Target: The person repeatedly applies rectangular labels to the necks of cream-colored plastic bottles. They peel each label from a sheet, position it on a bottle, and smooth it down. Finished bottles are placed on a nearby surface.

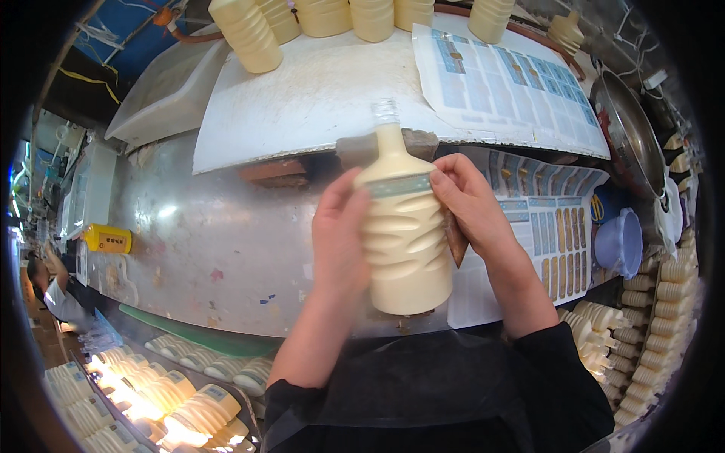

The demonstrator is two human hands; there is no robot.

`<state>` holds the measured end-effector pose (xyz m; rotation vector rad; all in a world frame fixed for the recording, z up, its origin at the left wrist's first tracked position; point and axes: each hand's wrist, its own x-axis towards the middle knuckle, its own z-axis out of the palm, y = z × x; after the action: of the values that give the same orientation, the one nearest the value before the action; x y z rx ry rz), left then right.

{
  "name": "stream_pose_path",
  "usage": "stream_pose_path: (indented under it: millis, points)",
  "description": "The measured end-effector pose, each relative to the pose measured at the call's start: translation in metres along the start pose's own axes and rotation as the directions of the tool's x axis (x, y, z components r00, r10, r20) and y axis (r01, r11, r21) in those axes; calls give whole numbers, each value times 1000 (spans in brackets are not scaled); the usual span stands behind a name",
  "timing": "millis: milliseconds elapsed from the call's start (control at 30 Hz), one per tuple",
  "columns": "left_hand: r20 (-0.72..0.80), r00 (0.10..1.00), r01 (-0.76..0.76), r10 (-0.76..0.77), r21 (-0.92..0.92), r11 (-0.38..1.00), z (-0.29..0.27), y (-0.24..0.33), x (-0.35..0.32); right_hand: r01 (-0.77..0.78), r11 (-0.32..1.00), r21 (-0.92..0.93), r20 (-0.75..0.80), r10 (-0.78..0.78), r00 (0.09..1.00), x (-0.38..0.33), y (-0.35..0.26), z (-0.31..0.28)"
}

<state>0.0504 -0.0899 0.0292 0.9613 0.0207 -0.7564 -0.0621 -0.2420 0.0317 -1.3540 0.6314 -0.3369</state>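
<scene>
Bottle [404,241]: a cream-coloured ribbed bottle with a clear, uncapped neck, held upright above the steel desk [204,249], between the person's two hands.
Left hand [340,238]: wrapped around the bottle's left side, palm flat to the ribs, grasping it.
Right hand [470,202]: gripping the bottle's right shoulder, fingertips pressed on the label band [398,186].
Label band: a narrow bluish strip around the bottle's shoulder, just under the neck.
Label sheets [559,234]: printed sheets lying on the desk, just right of the bottle, partly under the right wrist.
White board [317,90]: a pale slab behind the bottle, carrying another sheet of labels [506,87].
Row of bottles [249,34]: same cream kind, standing along the board's far edge, well behind the held bottle.
Stacked bottles [657,317]: lying in rows to the right of the bottle, past the sheets.
Crate bottles [189,408]: already banded, lying below and left of the bottle.
Blue tub [619,243]: beside the sheets, right of the bottle.
Yellow box [109,238]: on the desk, far left of the bottle.
</scene>
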Motion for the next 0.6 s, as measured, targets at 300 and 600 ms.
stream_pose_path:
  millis: [300,600]
  points:
    - [66,997,52,-44,-137,989,7,8,-14,-103,984,145,102,89,991,3,6,-18]
    - [92,996,27,-20,-76,997,2,2,-11,-70,993,90,69,63,996,0,-2,-7]
